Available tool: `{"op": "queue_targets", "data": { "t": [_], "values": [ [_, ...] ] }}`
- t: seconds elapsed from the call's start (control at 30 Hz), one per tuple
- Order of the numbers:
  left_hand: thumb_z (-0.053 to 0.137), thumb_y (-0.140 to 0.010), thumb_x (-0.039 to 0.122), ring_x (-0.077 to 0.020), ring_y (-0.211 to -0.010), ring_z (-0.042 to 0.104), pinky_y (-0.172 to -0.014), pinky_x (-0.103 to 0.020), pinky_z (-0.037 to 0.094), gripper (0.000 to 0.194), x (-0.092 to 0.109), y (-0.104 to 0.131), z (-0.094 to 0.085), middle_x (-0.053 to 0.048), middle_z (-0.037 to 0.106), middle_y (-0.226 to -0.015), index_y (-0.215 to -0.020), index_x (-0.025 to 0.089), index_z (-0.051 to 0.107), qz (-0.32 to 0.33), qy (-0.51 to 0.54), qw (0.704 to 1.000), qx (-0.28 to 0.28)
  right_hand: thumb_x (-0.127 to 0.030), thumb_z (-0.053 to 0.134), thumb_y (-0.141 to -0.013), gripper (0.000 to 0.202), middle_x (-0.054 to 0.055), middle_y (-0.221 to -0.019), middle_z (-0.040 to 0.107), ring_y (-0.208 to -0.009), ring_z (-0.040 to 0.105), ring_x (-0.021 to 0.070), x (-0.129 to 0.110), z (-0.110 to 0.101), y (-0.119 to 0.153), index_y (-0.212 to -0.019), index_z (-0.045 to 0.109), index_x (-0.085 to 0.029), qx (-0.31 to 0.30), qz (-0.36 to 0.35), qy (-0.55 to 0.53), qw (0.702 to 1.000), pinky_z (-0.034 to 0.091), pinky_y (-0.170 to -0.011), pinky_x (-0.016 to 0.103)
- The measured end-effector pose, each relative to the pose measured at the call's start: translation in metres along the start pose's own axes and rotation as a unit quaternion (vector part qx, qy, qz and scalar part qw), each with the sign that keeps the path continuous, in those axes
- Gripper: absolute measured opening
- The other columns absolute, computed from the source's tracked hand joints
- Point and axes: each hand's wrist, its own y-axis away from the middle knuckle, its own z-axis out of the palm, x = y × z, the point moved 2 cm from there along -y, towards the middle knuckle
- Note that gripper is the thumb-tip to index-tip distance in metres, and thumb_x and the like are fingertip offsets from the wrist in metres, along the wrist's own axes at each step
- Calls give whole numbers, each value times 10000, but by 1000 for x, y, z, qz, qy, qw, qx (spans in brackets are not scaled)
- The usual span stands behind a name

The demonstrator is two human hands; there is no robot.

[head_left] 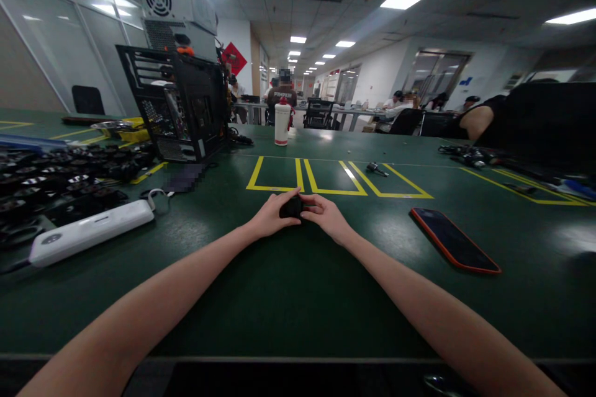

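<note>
A small black rounded object (291, 207) is between my two hands at the middle of the green table (298, 298); its kind I cannot make out. My left hand (270, 216) curls around its left side, thumb in front and fingers behind. From the right, my right hand (326, 216) pinches at its edge with thumb and fingertips. Just beyond my hands lie yellow tape outlines (333, 192) on the table. A small dark item with a short cable (376, 169) sits at the rightmost outline.
An orange-edged phone (454, 239) lies to the right. At left are a white power strip (93, 232), a heap of black fans (65, 177) and an open computer case (186, 105). A white cup (282, 124) stands farther back. Several people sit beyond the table.
</note>
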Motion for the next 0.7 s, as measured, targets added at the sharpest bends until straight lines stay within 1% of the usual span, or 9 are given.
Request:
{"op": "queue_targets", "data": {
  "t": [0.1, 0.23, 0.3, 0.4, 0.47, 0.57, 0.7],
  "values": [
    [635, -689, 318, -221, -1038, 437, -866, -370, 355, 657, 2, 1, 0, -39, 477, -1217, -1262, 266, 319, -4, -13, 1000, 8, -220, 628, -647, 399, 44, -1062, 566, -925, 566, 172, 1, 1, 2, -1037, 546, -216, 6, 20, -9, 1000, 413, -877, 383],
    [646, -673, 340, -225, -965, 450, -800, -372, 397, 661, 2, 3, 1, -35, 508, -1167, -1253, 285, 335, -34, -24, 999, 16, -311, 590, -695, 325, 45, -1012, 579, -930, 549, 163, 2, 0, 4, -1000, 560, -205, 29, 34, -1, 999, 414, -866, 370],
    [653, -665, 336, -228, -995, 439, -813, -375, 402, 664, 1, 4, 1, -36, 512, -1156, -1250, 283, 341, -37, -23, 999, 22, -302, 605, -683, 312, 40, -999, 580, -939, 543, 160, 3, 0, 4, -977, 562, -205, 31, 31, -6, 999, 417, -863, 359],
    [650, -670, 321, -212, -1091, 416, -906, -373, 367, 657, 2, 4, 1, -32, 482, -1200, -1248, 268, 341, -12, -10, 1000, 20, -268, 621, -669, 338, 37, -1014, 576, -972, 530, 162, 2, 0, 4, -995, 552, -211, 32, 30, -14, 999, 407, -881, 358],
    [630, -690, 315, -196, -1134, 409, -952, -368, 341, 653, 3, 4, 1, -31, 447, -1247, -1260, 262, 315, 3, 2, 1000, 11, -247, 619, -670, 353, 39, -1032, 573, -985, 529, 165, 1, 0, 4, -1013, 547, -207, 21, 32, -22, 999, 400, -896, 363],
    [611, -705, 314, -189, -1162, 401, -978, -368, 325, 658, 5, 5, 2, -39, 417, -1280, -1273, 250, 286, 13, 10, 1000, 5, -215, 629, -654, 351, 35, -1033, 578, -988, 537, 170, -1, 1, 5, -996, 554, -200, -1, 24, -40, 999, 399, -905, 366],
    [612, -701, 306, -192, -1183, 381, -998, -372, 304, 678, 5, 6, 3, -59, 399, -1296, -1282, 229, 270, 13, 3, 1000, 9, -199, 656, -618, 358, 24, -1025, 583, -990, 537, 169, -1, 2, 7, -965, 566, -204, 13, 12, -34, 999, 391, -919, 359]
  ]
}}
